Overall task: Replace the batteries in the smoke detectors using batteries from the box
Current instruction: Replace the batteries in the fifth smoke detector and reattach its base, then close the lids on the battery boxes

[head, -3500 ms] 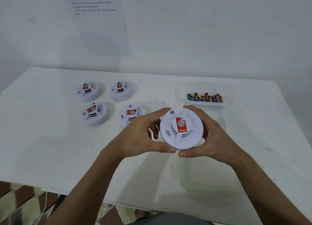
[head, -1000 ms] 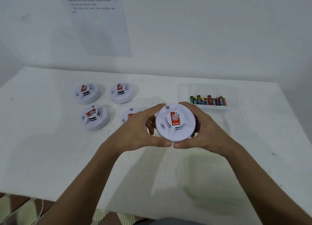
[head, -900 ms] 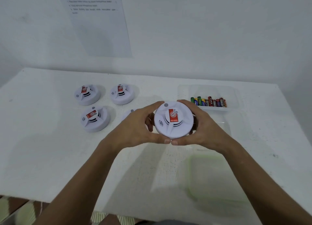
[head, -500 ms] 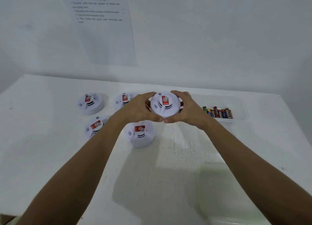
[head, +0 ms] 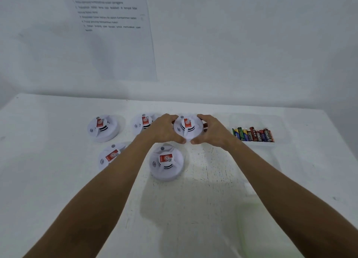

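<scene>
I see my left hand [head: 164, 129] and right hand [head: 212, 131] curled around the held smoke detector [head: 187, 127], gripping it left of the battery box [head: 255, 120], behind another detector [head: 166, 163].

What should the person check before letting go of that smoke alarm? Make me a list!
1. Both hands grip the alarm: left hand and right hand curl round the held smoke detector. Ok.
2. Alarm sits flat on the table: cannot tell, the hands hide its base.
3. Alarm is label side up: ok.
4. It does not bump the near detector: a gap shows. Ok.
5. Clear of the back detector: cannot tell, the left hand covers the gap.
6. Batteries are ready in the box: ok.
</scene>
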The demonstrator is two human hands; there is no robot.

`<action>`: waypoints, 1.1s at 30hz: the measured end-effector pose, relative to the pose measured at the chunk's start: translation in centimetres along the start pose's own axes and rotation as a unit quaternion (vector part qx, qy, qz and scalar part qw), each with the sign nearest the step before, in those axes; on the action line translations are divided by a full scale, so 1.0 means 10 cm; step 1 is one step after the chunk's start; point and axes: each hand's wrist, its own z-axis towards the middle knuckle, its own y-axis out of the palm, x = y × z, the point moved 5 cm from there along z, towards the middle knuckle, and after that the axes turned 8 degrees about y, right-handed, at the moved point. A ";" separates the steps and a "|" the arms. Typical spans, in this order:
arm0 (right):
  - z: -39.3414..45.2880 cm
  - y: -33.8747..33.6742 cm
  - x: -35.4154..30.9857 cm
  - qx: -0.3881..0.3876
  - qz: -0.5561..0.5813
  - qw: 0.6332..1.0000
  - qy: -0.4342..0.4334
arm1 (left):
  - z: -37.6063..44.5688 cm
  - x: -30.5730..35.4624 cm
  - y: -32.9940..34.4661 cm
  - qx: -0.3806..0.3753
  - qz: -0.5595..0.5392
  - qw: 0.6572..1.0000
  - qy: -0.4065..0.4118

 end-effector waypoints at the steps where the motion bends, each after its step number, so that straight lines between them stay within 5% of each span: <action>1: 0.00 0.01 0.01 0.003 -0.014 1.000 0.003 | 0.00 0.00 0.01 -0.005 0.012 1.000 -0.007; 10: -0.38 -0.07 -0.20 -0.009 -0.077 0.997 -0.014 | -0.14 0.24 0.04 0.042 0.094 0.993 -0.053; 15: -1.14 -0.49 -0.03 0.101 -0.014 0.992 -0.081 | -0.66 1.01 0.23 0.146 0.011 0.988 0.043; 22: -2.43 -0.96 0.88 0.187 -0.020 0.981 -0.038 | -1.35 1.78 1.16 0.132 -0.014 0.983 0.129; 33: -2.97 -0.78 1.87 0.115 -0.042 0.988 0.096 | -1.91 1.62 2.12 0.142 0.021 0.985 -0.099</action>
